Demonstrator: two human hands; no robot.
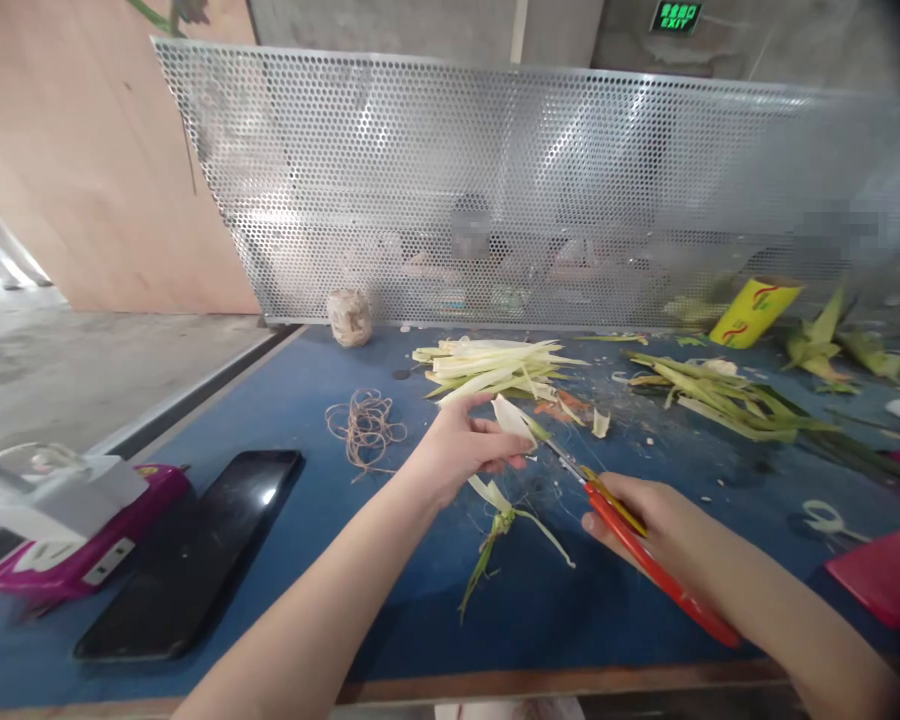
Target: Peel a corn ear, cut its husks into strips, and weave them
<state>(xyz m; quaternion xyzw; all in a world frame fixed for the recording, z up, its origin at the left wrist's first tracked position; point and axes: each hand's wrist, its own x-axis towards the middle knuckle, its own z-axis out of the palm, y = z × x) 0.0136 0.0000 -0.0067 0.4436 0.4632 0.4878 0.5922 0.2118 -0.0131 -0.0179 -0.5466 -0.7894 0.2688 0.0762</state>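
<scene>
My left hand (457,450) pinches a pale leaf strip (516,418) just above the blue table (285,420). My right hand (649,515) grips red and yellow scissors (630,540), and their blades (566,460) meet the strip's end near my left fingertips. A small woven green leaf piece (499,530) with trailing strands lies on the table under my hands. A pile of pale cut strips (495,365) sits just beyond my left hand.
A black phone (195,545) and a magenta and white device (67,520) lie at the left. Loose rubber bands (364,428), a twine ball (349,316), green leaves (720,395), a yellow cup (754,310) and a red item (889,570) surround the area. A perforated metal screen (495,180) closes the back.
</scene>
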